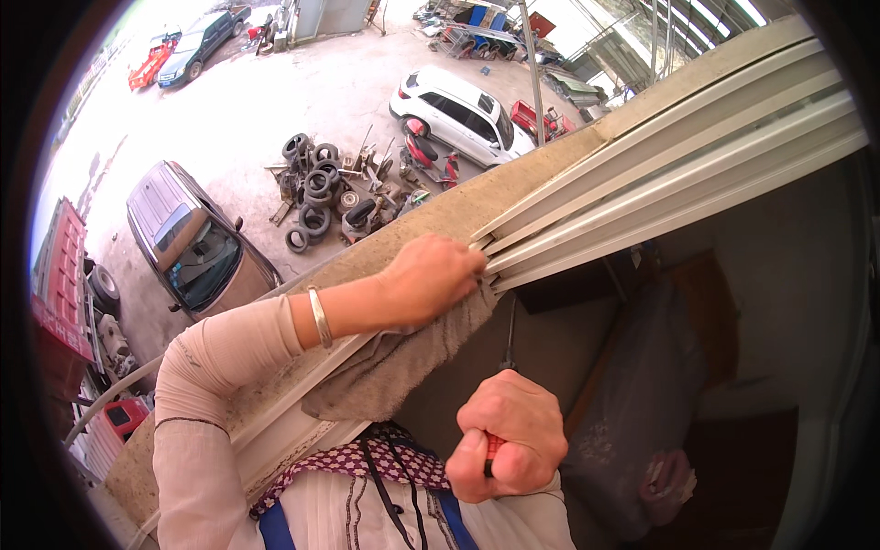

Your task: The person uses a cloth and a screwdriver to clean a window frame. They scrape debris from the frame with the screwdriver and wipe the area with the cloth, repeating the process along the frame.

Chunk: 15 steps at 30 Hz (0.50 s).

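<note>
My right hand (pixel 509 436) is wrapped around a screwdriver (pixel 511 333). Red grip shows between the fingers, and the dark shaft points up toward the lower edge of a white window frame (pixel 570 247). My left hand (pixel 430 282), with a metal bangle (pixel 320 317) on the wrist, has its fingers curled at the cut ends of the frame's rails. Whether those fingers pinch anything is hidden. Under that hand a grey-brown cloth (pixel 399 371) drapes over the window sill (pixel 268 440). The screwdriver tip is hard to make out against the frame.
Outside the ledge (pixel 536 172) is a yard well below, with a brown SUV (pixel 199 240), a white SUV (pixel 460 113), a tyre pile (pixel 316 185) and a red truck (pixel 58 282). Inside is a dim room with a covered piece of furniture (pixel 632 405).
</note>
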Available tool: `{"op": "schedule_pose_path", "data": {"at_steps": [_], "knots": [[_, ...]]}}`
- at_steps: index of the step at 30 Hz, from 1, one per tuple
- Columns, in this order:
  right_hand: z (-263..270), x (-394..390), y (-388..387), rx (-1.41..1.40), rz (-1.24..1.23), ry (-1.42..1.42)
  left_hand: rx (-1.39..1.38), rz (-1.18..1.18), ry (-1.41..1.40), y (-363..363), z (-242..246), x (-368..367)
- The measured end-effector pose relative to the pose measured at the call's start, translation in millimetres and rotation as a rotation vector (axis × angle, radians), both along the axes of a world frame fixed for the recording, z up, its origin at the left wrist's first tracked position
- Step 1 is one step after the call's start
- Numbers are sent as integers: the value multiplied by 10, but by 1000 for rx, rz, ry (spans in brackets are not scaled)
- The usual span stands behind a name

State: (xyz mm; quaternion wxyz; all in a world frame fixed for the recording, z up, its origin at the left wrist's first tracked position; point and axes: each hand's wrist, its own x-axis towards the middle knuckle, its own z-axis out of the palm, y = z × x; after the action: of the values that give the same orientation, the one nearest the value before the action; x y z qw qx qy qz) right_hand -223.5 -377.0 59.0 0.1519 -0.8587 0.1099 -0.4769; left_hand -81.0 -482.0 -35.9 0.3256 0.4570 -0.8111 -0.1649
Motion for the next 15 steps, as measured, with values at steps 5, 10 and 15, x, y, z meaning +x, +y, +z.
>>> {"op": "schedule_pose_path", "data": {"at_steps": [5, 10, 15], "knots": [[-9, -146, 8, 51, 59, -107, 347, 175, 498, -60, 250, 378], [-137, 19, -156, 43, 152, -188, 534, 168, 706, 88, 195, 429], [-317, 98, -275, 69, 138, -111, 537, 123, 1031, 351, 349, 660]]}}
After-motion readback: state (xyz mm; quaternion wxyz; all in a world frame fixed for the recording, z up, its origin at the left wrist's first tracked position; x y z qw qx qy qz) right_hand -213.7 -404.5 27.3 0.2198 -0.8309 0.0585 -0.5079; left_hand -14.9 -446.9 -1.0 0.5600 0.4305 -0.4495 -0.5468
